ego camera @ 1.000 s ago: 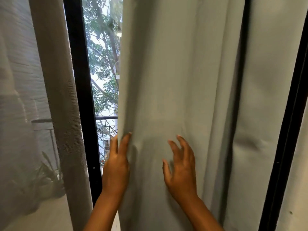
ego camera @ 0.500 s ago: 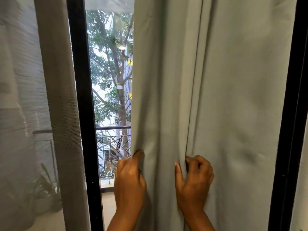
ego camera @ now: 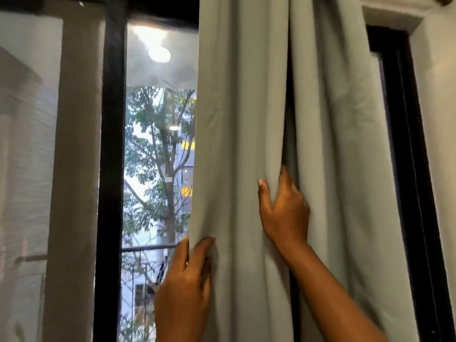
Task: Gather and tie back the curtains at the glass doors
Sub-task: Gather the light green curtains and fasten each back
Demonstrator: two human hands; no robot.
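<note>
Head view: grey-green curtain (ego camera: 241, 149) hangs right of centre, bunched in vertical folds against the black door frame (ego camera: 111, 169). Left hand (ego camera: 183, 292) grips the curtain's left edge, fingers curled round it. Right hand (ego camera: 283, 208) higher up, fingers tucked into a fold, thumb out. Tree (ego camera: 162, 154) visible through the glass.

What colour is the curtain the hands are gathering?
Plain pale grey-green curtain, no pattern, in the head view.
</note>
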